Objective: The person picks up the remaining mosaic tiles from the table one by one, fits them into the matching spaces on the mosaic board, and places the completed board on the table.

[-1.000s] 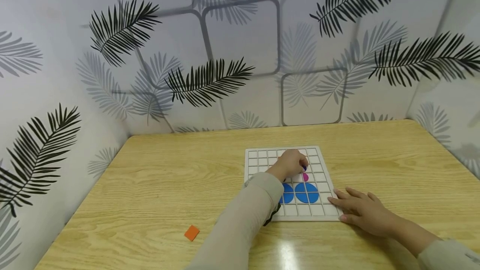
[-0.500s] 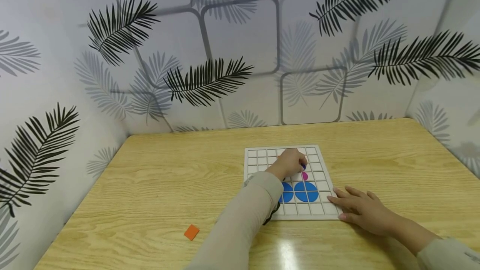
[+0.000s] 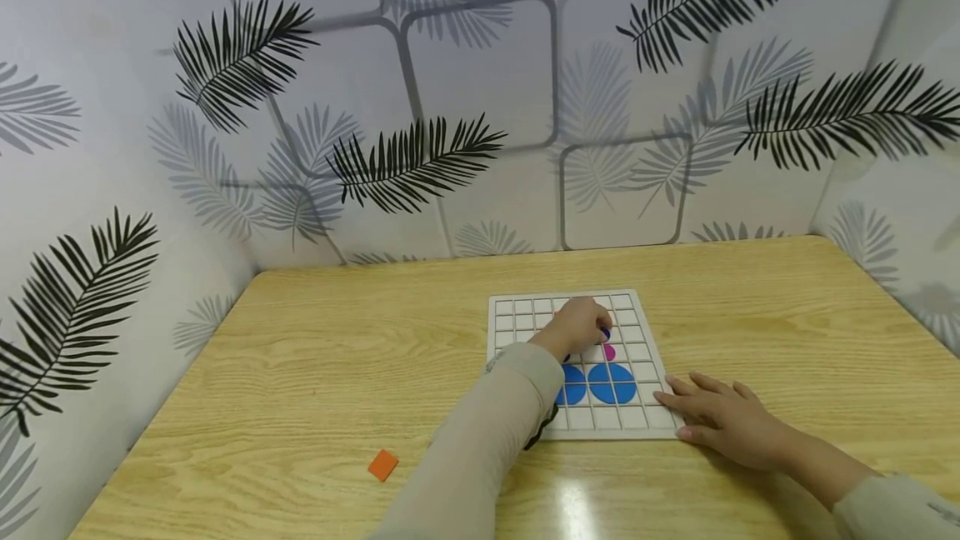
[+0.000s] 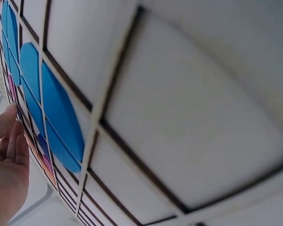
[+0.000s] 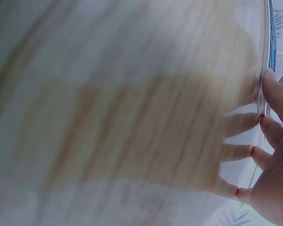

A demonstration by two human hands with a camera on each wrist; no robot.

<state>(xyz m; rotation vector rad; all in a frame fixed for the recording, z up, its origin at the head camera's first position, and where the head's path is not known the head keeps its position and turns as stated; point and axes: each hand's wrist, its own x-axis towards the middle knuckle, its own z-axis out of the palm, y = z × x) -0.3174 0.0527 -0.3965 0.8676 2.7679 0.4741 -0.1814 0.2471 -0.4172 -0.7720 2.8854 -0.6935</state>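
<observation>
In the head view a white gridded board (image 3: 643, 417) lies on the wooden table. My left hand (image 3: 581, 325) reaches over its upper middle and pinches a small dark blue piece (image 3: 606, 334) against a cell. Just below sits a pink rounded piece (image 3: 610, 352). Nearer the front edge, blue quarter pieces (image 3: 602, 374) form round shapes, partly covered by my left sleeve. The left wrist view also shows a dark blue piece (image 4: 43, 144) and a pink piece (image 4: 47, 163) beyond the fingers. My right hand (image 3: 723, 419), fingers spread, touches the board's right edge.
One loose orange square tile (image 3: 383, 465) lies on the table (image 3: 300, 390), left of my left forearm. Behind the table stands a wall (image 3: 480, 107) with a leaf pattern. Another patterned wall (image 3: 75, 190) borders the left side.
</observation>
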